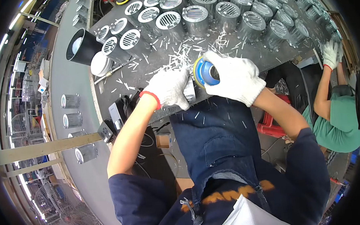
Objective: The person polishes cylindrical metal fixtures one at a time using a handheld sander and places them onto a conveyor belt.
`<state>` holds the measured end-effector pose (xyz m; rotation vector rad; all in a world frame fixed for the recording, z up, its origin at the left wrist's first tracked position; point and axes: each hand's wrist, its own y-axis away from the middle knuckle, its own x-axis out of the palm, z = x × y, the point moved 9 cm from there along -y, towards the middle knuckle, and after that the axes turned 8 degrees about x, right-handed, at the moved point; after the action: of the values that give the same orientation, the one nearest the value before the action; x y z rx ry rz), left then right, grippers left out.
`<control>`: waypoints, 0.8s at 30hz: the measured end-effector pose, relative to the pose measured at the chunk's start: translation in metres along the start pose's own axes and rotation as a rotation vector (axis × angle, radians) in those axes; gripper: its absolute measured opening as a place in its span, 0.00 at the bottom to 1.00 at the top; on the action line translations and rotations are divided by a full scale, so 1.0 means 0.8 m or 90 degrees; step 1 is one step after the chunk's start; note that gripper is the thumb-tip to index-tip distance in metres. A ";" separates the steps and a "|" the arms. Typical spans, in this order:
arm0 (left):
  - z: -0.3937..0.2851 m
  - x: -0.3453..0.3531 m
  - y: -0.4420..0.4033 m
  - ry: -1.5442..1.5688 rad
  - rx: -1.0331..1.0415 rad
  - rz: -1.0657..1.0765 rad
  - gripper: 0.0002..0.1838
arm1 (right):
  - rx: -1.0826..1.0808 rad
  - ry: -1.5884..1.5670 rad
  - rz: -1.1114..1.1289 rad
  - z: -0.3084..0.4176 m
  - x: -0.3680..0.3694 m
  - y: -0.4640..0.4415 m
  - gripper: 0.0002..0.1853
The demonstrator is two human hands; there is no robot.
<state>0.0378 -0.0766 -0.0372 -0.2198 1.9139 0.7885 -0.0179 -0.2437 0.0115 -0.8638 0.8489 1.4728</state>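
Many cans point(169, 26): in rows, slotted lids up, on the worktop point(157, 61).
Left hand point(167, 87): gloved, fingers grasping the held can point(190, 91) at the worktop's near edge.
Right hand point(236, 76): gloved, fingers closed on the blue ring point(204, 73), just beside the held can.
Strips point(177, 58): white, scattered between hands and cans.
Black cup point(82, 46): beside the white discs point(101, 64).
Co-worker point(339, 117): in green, at right, gloved hands near other cans.
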 end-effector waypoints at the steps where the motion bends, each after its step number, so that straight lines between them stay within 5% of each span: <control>1: 0.007 0.004 -0.002 0.003 -0.001 -0.001 0.48 | -0.012 0.013 0.017 0.006 0.008 -0.005 0.39; 11: 0.018 0.014 -0.002 0.015 0.007 -0.071 0.43 | -0.029 0.033 -0.048 0.014 0.008 -0.023 0.39; 14: 0.022 0.018 -0.004 0.041 0.013 -0.076 0.44 | -0.044 0.064 0.044 0.020 0.014 -0.005 0.42; 17: 0.008 0.005 0.010 0.041 -0.002 -0.055 0.46 | 0.061 -0.044 0.153 -0.014 0.019 0.029 0.43; 19: 0.004 0.002 0.028 0.019 -0.041 -0.044 0.53 | 0.076 -0.210 0.040 -0.042 0.015 0.055 0.42; 21: -0.005 -0.034 0.061 0.186 -0.020 -0.317 0.55 | 0.068 -0.307 -0.027 -0.053 0.012 0.066 0.41; 24: 0.003 -0.021 0.060 0.270 -0.017 -0.412 0.62 | 0.035 -0.379 -0.077 -0.046 0.003 0.062 0.39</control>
<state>0.0251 -0.0414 -0.0028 -1.0319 2.0340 0.3398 -0.0659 -0.2781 -0.0063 -0.3861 0.3816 1.4779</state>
